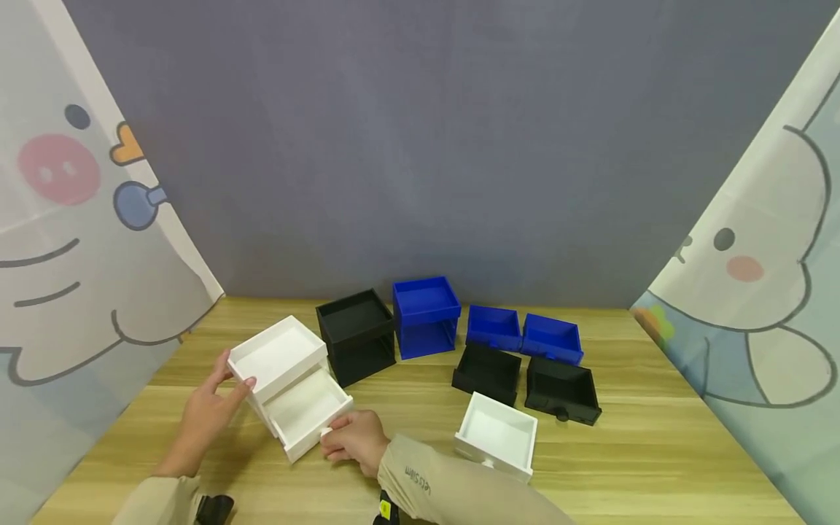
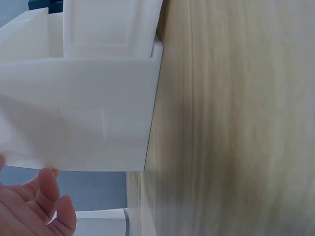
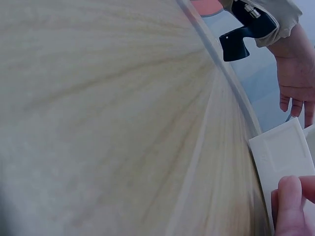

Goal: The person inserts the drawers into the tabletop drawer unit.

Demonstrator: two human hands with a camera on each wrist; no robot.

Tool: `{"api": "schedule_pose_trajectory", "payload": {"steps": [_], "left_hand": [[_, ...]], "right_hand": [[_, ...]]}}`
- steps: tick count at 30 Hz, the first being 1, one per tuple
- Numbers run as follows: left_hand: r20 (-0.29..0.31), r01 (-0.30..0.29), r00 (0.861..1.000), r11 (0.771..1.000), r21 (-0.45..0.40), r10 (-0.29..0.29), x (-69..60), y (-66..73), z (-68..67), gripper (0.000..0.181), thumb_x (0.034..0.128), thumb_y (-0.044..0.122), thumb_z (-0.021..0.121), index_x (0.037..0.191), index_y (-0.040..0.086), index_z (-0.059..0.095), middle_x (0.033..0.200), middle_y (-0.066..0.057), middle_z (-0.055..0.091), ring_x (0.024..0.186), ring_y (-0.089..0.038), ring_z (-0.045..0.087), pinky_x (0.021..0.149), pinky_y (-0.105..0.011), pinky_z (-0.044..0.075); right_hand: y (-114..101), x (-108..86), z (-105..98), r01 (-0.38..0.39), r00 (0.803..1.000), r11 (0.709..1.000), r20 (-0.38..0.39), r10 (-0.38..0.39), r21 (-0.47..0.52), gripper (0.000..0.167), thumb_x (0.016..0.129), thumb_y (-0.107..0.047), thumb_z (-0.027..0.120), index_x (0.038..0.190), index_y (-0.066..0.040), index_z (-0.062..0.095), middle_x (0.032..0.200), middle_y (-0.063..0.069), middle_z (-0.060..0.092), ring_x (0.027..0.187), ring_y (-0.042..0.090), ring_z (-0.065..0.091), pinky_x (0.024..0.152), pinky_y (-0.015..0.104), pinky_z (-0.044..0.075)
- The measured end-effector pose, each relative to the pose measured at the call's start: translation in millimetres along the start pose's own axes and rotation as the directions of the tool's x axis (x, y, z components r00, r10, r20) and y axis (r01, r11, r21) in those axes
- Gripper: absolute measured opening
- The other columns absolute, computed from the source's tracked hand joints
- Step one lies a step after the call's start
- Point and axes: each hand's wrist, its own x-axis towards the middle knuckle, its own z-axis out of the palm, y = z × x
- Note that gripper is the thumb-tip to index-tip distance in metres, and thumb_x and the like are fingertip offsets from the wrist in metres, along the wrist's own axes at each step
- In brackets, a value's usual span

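A white cabinet (image 1: 278, 359) stands at the left of the table, with a white drawer (image 1: 307, 407) partly out of its lower front. My left hand (image 1: 208, 410) holds the cabinet by its upper left side, thumb on the front top edge; the left wrist view has its fingertips at the wall of the cabinet (image 2: 74, 118). With thumb and fingers my right hand (image 1: 357, 441) pinches the small knob on the drawer front (image 3: 283, 152). The knob is mostly hidden by the fingers.
Behind stand a black cabinet (image 1: 357, 337) and a blue cabinet (image 1: 426, 317). To the right lie two blue drawers (image 1: 494, 328) (image 1: 551, 338), two black drawers (image 1: 487, 372) (image 1: 562, 389) and a separate white drawer (image 1: 497, 435), close to my right forearm.
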Motion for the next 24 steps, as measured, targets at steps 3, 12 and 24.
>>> {"api": "schedule_pose_trajectory", "payload": {"steps": [3, 12, 24], "left_hand": [[0.011, 0.005, 1.000, 1.000, -0.029, -0.004, -0.3, 2.6, 2.3, 0.079, 0.0963, 0.031, 0.055, 0.152, 0.001, 0.008, 0.137, -0.038, 0.038, 0.110, -0.050, 0.050, 0.092, -0.059, 0.038], [-0.004, 0.014, 1.000, 0.999, -0.032, -0.014, -4.1, 1.6, 0.2, 0.079, 0.0963, 0.032, 0.054, 0.152, 0.000, 0.007, 0.136, -0.040, 0.037, 0.126, -0.058, 0.029, 0.098, -0.066, 0.027], [-0.005, 0.011, 1.000, 0.999, -0.037, -0.011, -1.3, 5.1, -2.7, 0.079, 0.0952, 0.029, 0.056, 0.153, 0.002, 0.009, 0.136, -0.038, 0.039, 0.131, -0.057, 0.022, 0.101, -0.066, 0.022]], "right_hand": [[1, 0.6, -1, 0.014, 1.000, 1.000, -0.011, -0.014, 0.012, 0.017, 0.073, 0.016, 0.070, 0.081, 0.004, 0.061, 0.068, 0.016, 0.068, 0.061, 0.020, 0.067, 0.054, 0.028, 0.054], [-2, 9.0, 3, 0.034, 0.999, 0.999, -0.035, -0.033, 0.021, 0.014, 0.073, 0.016, 0.069, 0.083, 0.007, 0.064, 0.069, 0.012, 0.067, 0.058, 0.015, 0.064, 0.056, 0.029, 0.055], [-7, 13.2, 16, 0.055, 0.996, 0.997, -0.071, -0.051, 0.053, 0.014, 0.074, 0.016, 0.069, 0.082, 0.007, 0.064, 0.069, 0.011, 0.066, 0.059, 0.016, 0.064, 0.056, 0.029, 0.055]]}}
